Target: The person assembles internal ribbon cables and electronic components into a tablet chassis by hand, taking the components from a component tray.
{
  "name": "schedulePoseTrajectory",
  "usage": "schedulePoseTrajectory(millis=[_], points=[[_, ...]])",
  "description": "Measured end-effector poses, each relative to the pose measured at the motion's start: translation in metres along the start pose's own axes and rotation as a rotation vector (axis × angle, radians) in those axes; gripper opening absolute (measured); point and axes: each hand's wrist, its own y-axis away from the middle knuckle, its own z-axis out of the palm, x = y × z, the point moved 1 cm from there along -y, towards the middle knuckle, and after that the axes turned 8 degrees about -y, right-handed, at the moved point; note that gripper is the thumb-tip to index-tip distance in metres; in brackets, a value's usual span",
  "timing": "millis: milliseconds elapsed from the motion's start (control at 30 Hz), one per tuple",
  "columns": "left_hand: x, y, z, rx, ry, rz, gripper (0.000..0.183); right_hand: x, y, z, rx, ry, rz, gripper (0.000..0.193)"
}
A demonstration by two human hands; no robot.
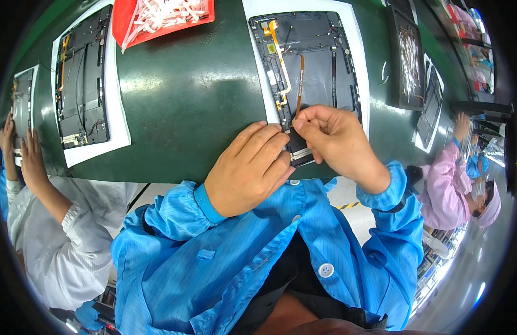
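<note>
In front of me a black device housing (pixel 320 72) lies on a white sheet (pixel 361 56). An orange-brown flat ribbon cable (pixel 301 78) stretches lengthwise over it. Thumb and forefinger of my right hand (pixel 337 139) pinch the cable's near end. My left hand (pixel 248 167) lies with its fingers extended along the housing's near left edge, fingertips close to the cable end. A wider yellow-orange flex cable (pixel 280 61) runs down the housing's left side, and a black strip (pixel 333 78) lies to the right. My fingers hide part of the near edge.
A red bin (pixel 136 38) of pale strips stands at the far left. Another housing (pixel 85 78) on white paper lies left, beside a co-worker's hand (pixel 34 159). To the right are a black tray (pixel 406 61) of thin strips, another device (pixel 429 106) and a pink-clad person (pixel 448 190).
</note>
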Motion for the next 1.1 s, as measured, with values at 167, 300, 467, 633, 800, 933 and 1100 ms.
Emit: schedulePoseTrajectory(millis=[167,300,467,633,800,933,1100], points=[[0.0010,0.0015,0.0006,0.018,-0.016,0.005,0.037,0.0107,0.0011,0.0035,0.055,0.017,-0.048,0.015],[-0.0039,-0.0010,0.0008,0.016,0.008,0.010,0.037,0.0066,-0.0001,0.0050,0.072,-0.005,-0.031,0.014],[-0.0001,0.0007,0.0016,0.013,-0.003,0.007,0.036,0.0084,0.0026,0.0061,0.081,0.030,-0.065,0.014],[-0.0001,0.0011,0.0020,0.017,-0.003,0.003,0.036,0.0093,0.0020,0.0050,0.081,0.082,-0.082,0.013],[0.0001,0.0003,0.0013,0.013,-0.003,0.001,0.036,0.0064,0.0037,0.0036,0.033,0.043,-0.052,0.014],[-0.0007,0.0010,0.0027,0.016,-0.006,0.004,0.035,0.0058,0.0014,0.0008,0.000,0.063,0.000,0.015],[-0.0005,0.0008,0.0018,0.012,-0.011,0.002,0.035,0.0081,0.0006,0.0026,0.006,0.084,-0.094,0.016]])
